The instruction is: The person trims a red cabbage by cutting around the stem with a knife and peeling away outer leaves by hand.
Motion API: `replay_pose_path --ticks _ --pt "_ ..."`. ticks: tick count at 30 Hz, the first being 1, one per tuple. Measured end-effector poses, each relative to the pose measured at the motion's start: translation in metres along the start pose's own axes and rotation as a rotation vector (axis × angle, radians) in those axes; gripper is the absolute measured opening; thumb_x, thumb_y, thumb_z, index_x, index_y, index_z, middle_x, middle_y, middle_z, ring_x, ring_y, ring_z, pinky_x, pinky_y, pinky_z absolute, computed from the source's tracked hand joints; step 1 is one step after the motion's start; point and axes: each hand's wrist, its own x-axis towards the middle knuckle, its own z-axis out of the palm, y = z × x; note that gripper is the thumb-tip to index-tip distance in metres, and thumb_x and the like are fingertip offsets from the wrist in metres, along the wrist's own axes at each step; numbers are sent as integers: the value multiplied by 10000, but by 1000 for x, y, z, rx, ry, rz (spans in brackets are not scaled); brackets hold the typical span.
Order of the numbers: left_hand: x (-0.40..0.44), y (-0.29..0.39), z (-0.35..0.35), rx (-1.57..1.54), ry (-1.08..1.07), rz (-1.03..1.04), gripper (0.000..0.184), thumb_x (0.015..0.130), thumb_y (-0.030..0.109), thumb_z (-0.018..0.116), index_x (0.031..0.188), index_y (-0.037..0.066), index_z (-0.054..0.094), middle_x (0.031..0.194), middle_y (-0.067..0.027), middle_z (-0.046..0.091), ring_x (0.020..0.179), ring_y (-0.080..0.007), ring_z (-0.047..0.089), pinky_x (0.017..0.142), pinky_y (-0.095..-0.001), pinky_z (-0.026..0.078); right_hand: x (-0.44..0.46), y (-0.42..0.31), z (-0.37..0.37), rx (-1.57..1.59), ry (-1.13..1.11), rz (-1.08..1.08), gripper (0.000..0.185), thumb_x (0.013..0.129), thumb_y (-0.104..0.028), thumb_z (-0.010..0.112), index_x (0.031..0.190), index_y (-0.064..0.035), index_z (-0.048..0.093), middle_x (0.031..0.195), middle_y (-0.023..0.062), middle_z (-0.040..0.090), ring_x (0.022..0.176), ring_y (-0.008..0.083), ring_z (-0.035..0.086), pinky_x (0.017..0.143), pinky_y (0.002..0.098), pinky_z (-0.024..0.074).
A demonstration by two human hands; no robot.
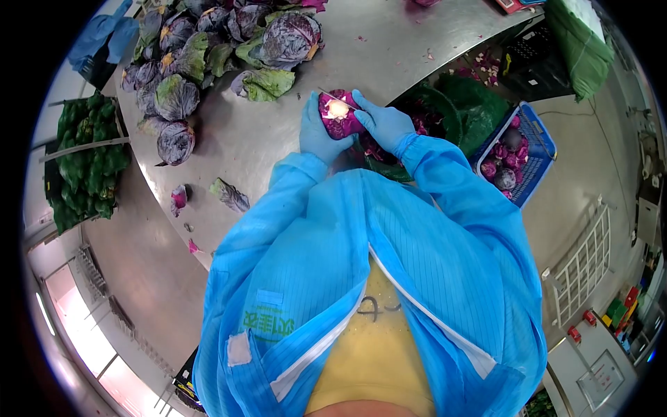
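My left hand, in a blue glove, is closed around a purple cabbage from its left and lower side. The cabbage's pale cut core faces up. My right hand, gloved too, is closed at the cabbage's right side. From it a thin knife blade runs across the top of the cabbage; the handle is hidden in the fingers. Both hands are above the near edge of the metal table. Just under and right of my right hand is a green bag with purple leaf scraps in it.
Several untrimmed purple cabbages are heaped at the table's far left. Loose leaves lie nearer me. A blue basket of trimmed cabbages stands on the right, beside the green bag. Full green net sacks are stacked left of the table.
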Motion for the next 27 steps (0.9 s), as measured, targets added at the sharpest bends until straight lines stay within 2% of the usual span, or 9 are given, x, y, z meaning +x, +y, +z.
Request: replay_pose_path --ticks 4,6,10,19,22,24,25,26,27 --pt "4 5 2 77 1 21 1193 481 362 821 1401 -11 158 1356 -248 318 1232 -366 379 1018 -393 361 1 2 2 0 41 12 508 929 -522 294 1392 -313 308 956 171 642 818 360 621 714 454 491" --pt "7 10 0 93 -53 -37 1181 488 361 814 1395 -22 160 1358 -252 315 1230 -371 379 1011 -395 368 2 4 4 15 68 21 511 926 -526 294 1387 -306 323 984 162 640 842 352 620 726 448 491" --pt "7 17 2 158 -29 24 1171 499 355 809 1392 -31 156 1350 -253 323 1226 -376 379 1008 -397 369 2 4 4 48 78 68 509 925 -529 297 1378 -302 345 1005 162 636 864 346 617 740 447 487" --pt "13 33 4 220 -85 13 1131 524 349 800 1386 -31 175 1343 -253 327 1239 -378 355 1017 -408 356 2 15 21 217 140 160 518 912 -565 306 1362 -318 378 1053 176 621 925 371 600 810 445 474" --pt "11 32 9 311 -64 102 1099 531 349 797 1374 -33 205 1339 -251 332 1246 -380 344 1012 -412 361 -2 17 41 339 258 203 506 906 -570 330 1331 -313 428 1052 178 621 935 370 597 816 447 471" --pt "8 35 12 313 13 139 1109 498 324 820 1372 -13 225 1359 -235 341 1218 -377 390 996 -403 379 -4 15 51 575 396 210 485 903 -569 347 1303 -321 463 1042 176 625 940 367 596 814 444 472" --pt "7 36 12 311 9 143 1109 498 324 820 1372 -13 225 1359 -235 341 1218 -377 390 996 -403 379 -6 13 49 643 362 247 480 912 -537 371 1269 -250 516 1046 177 625 960 360 595 828 428 470" --pt "5 38 12 258 21 113 1107 509 326 819 1376 -12 220 1362 -237 336 1219 -379 390 997 -405 378 -4 17 49 644 365 252 480 912 -537 371 1269 -250 516 1046 177 625 960 360 595 828 428 470" --pt "2 40 12 206 32 82 1105 520 329 818 1381 -12 214 1365 -239 331 1220 -382 389 999 -406 377 -2 19 45 807 330 296 487 917 -522 377 1248 -201 534 1029 173 633 918 345 611 814 413 472"
